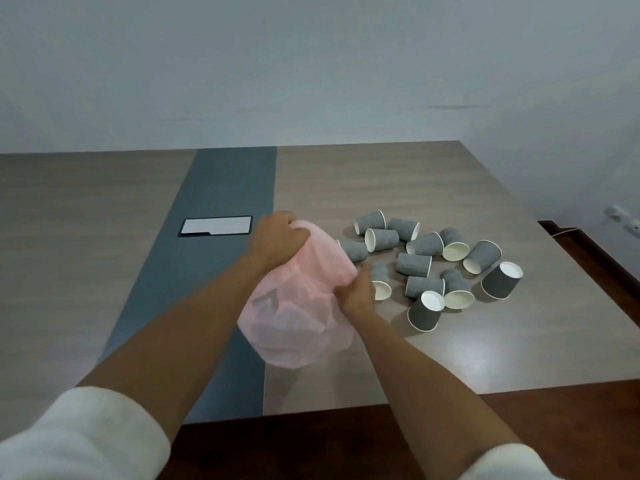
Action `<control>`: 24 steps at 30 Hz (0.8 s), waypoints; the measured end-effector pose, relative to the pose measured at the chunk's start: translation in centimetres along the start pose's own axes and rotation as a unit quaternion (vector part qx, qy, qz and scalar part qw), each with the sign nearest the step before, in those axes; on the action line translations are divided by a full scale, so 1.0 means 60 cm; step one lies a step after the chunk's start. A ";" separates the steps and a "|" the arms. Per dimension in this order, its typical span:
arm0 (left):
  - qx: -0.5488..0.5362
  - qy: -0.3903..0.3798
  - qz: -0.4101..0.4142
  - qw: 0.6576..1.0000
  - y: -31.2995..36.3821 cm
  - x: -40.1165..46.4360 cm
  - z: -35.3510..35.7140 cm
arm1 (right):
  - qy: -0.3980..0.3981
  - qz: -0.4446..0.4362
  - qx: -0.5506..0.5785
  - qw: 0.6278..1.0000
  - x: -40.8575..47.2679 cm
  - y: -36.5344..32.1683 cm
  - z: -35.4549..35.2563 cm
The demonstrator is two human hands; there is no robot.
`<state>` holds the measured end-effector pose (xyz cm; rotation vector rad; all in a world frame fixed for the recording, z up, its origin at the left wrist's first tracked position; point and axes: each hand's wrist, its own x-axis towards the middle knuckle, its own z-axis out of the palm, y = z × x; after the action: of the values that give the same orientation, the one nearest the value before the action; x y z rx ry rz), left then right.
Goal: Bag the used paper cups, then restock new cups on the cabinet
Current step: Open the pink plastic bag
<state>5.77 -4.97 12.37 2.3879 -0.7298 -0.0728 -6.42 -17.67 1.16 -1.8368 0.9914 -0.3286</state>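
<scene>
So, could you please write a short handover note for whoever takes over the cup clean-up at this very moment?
Left hand grips the far edge of the pink bag; right hand grips its near-right edge, holding it over the table.
Grey paper cups lie scattered on the table right of the bag, most tipped over, two upside down.
Done: bag in hand. The bag's contents cannot be made out.
Left: bag the cups, then restock; no new cups or cabinet in view.

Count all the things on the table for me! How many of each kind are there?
Grey paper cups: 13
Pink bag: 1
Flat white panel: 1
Total: 15
</scene>
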 end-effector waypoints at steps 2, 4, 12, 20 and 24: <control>0.186 -0.022 0.075 0.979 -0.025 -0.006 -0.021 | 0.041 -0.052 -0.081 0.994 0.009 0.023 -0.018; 0.311 -0.016 0.088 0.946 -0.056 -0.011 -0.042 | 0.053 -0.074 -0.165 0.982 0.019 0.045 -0.042; 0.191 -0.009 -0.050 0.980 -0.026 -0.009 -0.036 | 0.089 -0.538 -0.205 0.813 -0.036 -0.051 0.025; 0.112 0.001 -0.109 0.988 0.011 0.000 -0.084 | -0.226 -0.105 -0.297 0.922 0.007 -0.086 0.042; 0.162 0.040 -0.117 0.979 -0.014 -0.008 -0.081 | -0.260 -0.092 -0.532 0.800 -0.001 -0.022 0.042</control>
<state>6.87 -1.45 15.70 2.7632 -0.4470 0.0478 -4.26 -15.79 1.09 -2.8049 0.6002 0.7768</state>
